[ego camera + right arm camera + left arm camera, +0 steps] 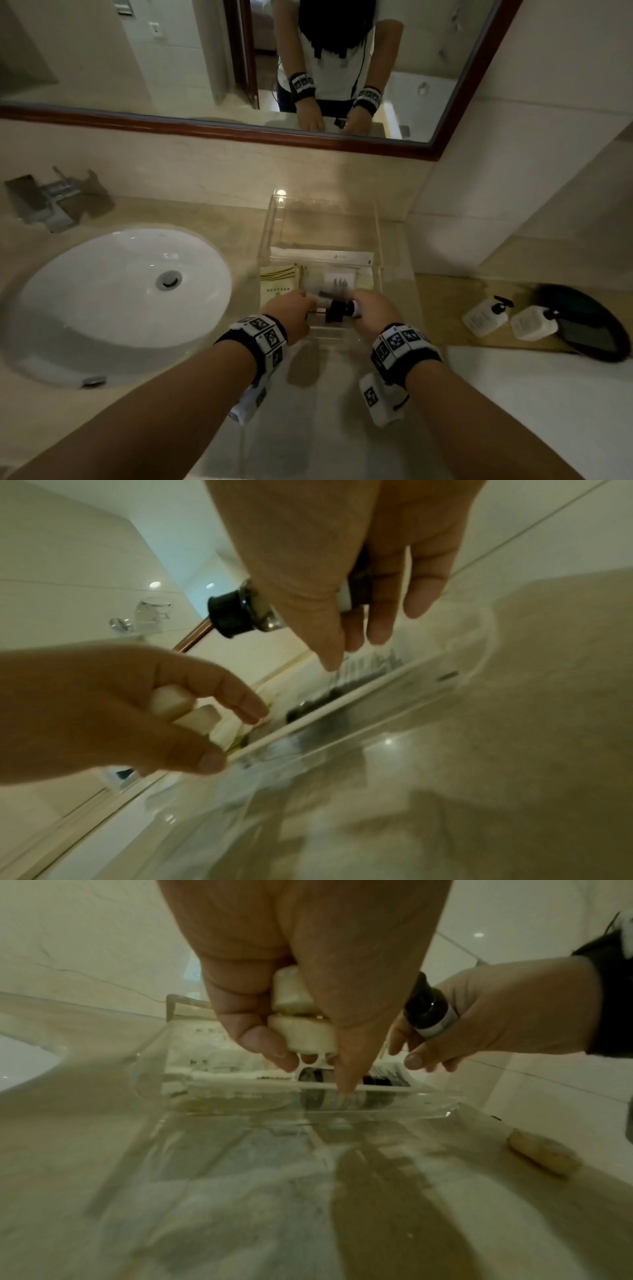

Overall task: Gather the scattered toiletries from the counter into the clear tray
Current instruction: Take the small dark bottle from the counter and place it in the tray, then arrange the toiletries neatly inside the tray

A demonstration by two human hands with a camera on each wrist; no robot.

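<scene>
**Two hands held toiletries over a clear tray on a bathroom counter**

Head view: a beige marble counter (308,428) carried a white sink (113,291) at left, a mirror (137,51) behind, and two pump bottles (507,320) at right. The clear tray (378,240) sat mid-counter, holding flat sachets. Both hands met above its near edge.

Left wrist view: the left hand (298,969) curled its fingers round two cream-white capped tubes (301,1015), long axes roughly crosswise.

Right wrist view: the right hand (342,547) pinched a dark, black-capped bottle (240,615) lying sideways, cap toward the left hand, remaining fingers spread downward.
</scene>
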